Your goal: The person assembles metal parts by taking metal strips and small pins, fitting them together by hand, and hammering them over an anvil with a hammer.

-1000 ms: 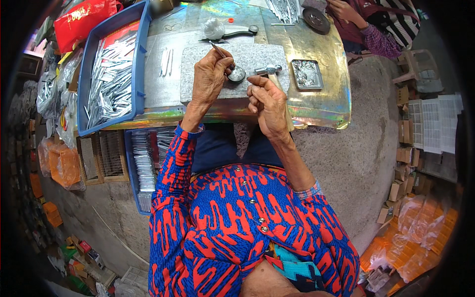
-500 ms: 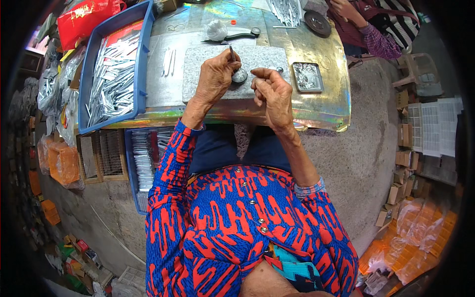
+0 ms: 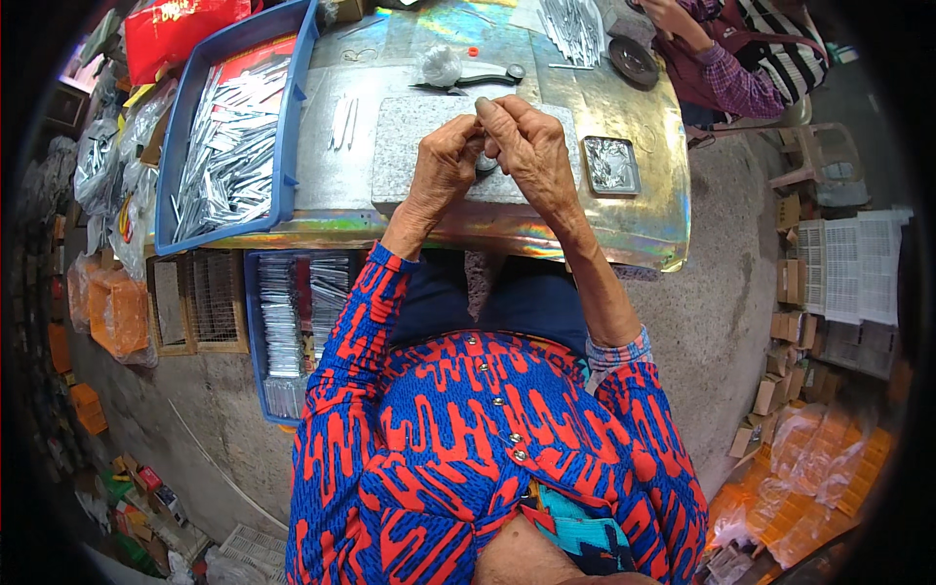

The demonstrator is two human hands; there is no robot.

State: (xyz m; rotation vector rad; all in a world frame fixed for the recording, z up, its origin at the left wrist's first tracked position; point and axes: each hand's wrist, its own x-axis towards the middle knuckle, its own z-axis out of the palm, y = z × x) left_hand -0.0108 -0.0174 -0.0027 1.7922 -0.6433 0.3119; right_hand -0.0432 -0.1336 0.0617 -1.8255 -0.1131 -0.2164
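Above a grey stone slab [image 3: 395, 146], my two hands meet fingertip to fingertip. My left hand [image 3: 444, 168] is closed in a pinch; the slim metal piece seen in it a moment earlier is now mostly hidden by the fingers. My right hand [image 3: 534, 154] presses thumb and fingers together at the same spot, and what it grips is covered. Partly hidden below the fingers, a small round metal thing [image 3: 485, 165] rests on the slab. A few slim silvery pieces [image 3: 343, 123] lie left of the slab. To its right is a small square tray [image 3: 635, 181] of tiny metal parts.
A blue bin [image 3: 285, 146] of silvery metal pieces stands at the left. Behind the slab lie a dark-handled tool [image 3: 492, 76], a clear plastic bundle [image 3: 441, 65] and a red ring [image 3: 473, 52]. A dark round dish [image 3: 634, 62] is far right, near another person's sleeve [image 3: 746, 83].
My right hand has moved left and up to meet my left hand, which has shifted slightly right. The fingers now cover the slim piece and much of the round metal thing.
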